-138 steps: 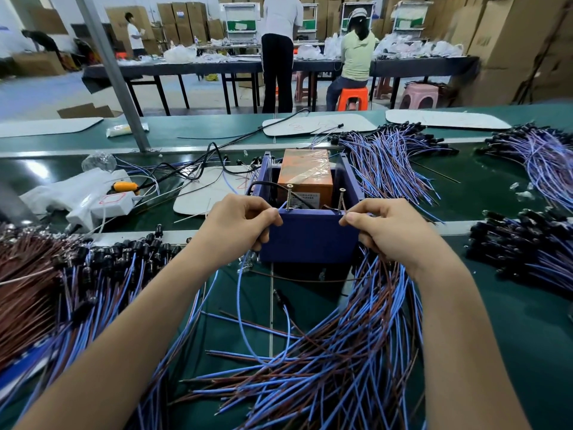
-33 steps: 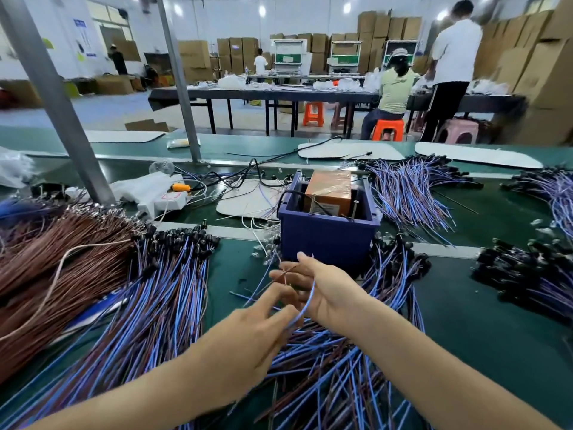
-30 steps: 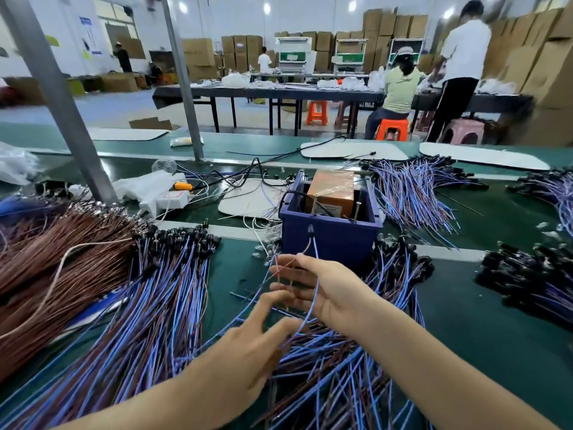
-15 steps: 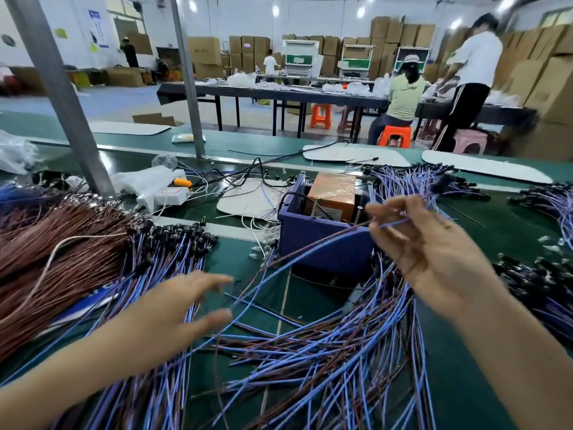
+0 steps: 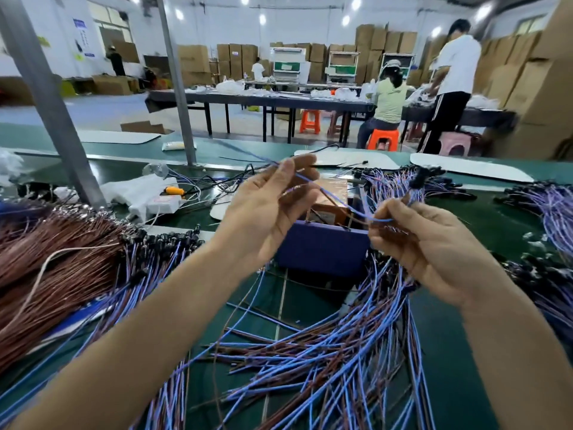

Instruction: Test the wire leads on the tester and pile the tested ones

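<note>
From the head camera, my left hand (image 5: pixel 263 209) is raised above the tester (image 5: pixel 322 252), its grip pinching one blue wire lead (image 5: pixel 336 198) between thumb and fingertips. My right hand (image 5: pixel 434 243) pinches the same lead further along, just right of the blue box, so the lead sags between them over the open top. Motion blur hides the lead's ends, so I cannot tell which end sits where. The loose heap of leads (image 5: pixel 341 352) fans across the green worktop (image 5: pixel 446 361) right under my wrists, and another bundle (image 5: pixel 148 274) lies to the left. I judge the risk is there: a dangling tail could hook a strand from the heap and drag it along, or the lead could slip from so light a pinch and drop among the others, where nothing would tell it apart. Touching the ends off-target on the tester would give a false reading
</note>
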Action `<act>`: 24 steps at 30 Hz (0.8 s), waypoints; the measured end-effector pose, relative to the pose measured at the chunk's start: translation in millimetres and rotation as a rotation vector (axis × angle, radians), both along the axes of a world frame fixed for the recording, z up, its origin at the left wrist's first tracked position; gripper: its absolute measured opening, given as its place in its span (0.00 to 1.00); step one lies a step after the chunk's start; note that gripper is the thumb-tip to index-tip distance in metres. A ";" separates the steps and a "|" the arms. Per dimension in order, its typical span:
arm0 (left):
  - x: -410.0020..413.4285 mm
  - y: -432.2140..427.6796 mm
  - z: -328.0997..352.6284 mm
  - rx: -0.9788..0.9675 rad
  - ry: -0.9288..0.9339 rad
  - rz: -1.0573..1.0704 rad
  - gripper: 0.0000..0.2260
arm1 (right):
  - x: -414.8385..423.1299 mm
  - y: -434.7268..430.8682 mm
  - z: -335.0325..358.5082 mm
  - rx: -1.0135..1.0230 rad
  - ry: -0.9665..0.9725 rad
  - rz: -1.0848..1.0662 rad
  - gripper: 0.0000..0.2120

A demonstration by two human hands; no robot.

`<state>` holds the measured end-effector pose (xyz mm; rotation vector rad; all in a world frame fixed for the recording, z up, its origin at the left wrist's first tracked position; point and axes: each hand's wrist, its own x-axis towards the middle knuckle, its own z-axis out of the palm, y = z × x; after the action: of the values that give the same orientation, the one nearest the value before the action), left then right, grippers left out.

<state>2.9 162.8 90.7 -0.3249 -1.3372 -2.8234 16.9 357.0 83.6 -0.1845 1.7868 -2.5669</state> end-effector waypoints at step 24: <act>-19.1 23.3 -46.9 -0.929 0.242 -0.509 0.10 | -19.2 -46.1 -10.3 0.328 0.266 -0.257 0.12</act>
<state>-16.2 186.2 43.8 -1.0806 -2.6945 -2.0826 -2.2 310.9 73.3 -0.3221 2.4452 -2.4471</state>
